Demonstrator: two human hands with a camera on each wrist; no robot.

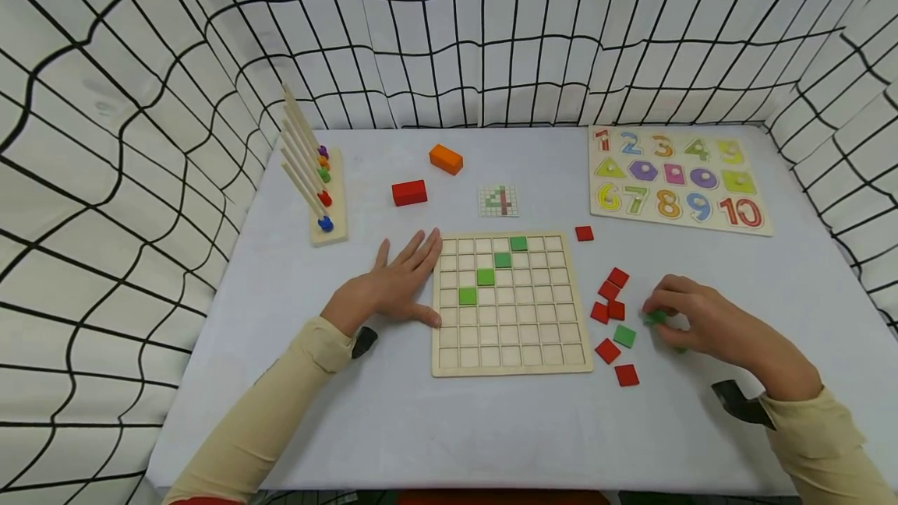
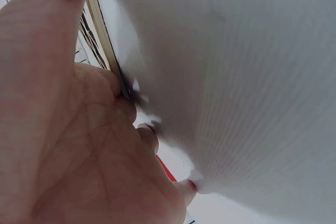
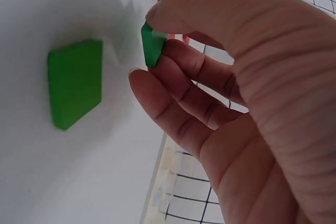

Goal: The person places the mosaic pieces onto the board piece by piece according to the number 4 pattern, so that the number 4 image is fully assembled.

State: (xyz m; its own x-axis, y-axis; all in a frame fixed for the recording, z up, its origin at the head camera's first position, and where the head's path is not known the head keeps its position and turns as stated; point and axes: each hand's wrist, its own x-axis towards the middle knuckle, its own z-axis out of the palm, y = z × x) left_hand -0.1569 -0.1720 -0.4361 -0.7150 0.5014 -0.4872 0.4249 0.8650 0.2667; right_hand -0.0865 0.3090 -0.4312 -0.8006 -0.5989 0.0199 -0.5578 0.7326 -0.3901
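So the left hand (image 1: 394, 287) is laid out flat-ish, fingers straight and thumb spread wide, touching the left edge of the wooden grid board (image 1: 515, 336); it isn't gripping anything. Four green squares (image 1: 486, 277) sit in that board off to the right of this hand, running in a diagonal up and away from it. Right hand (image 1: 701, 326) is the busy one: thumb and fingers close together, pinching a small green tile (image 3: 151, 46) at the fingertips, and a second green piece (image 3: 76, 85) lies on the table partly under that same hand. Just left of the right hand there's another loose green square (image 1: 624, 336), with a bunch of red tiles (image 1: 608, 351) scattered around it, seven in all, between the hand and the board, one of them farther out. Ahead of the left hand you've got a red block (image 1: 409, 193) and an orange block (image 1: 446, 160), plus a peg stand (image 1: 339, 209) ahead and to its left. Little pattern card (image 1: 491, 201) is just past the board, and a number puzzle (image 1: 652, 170) lies well ahead of the right hand.
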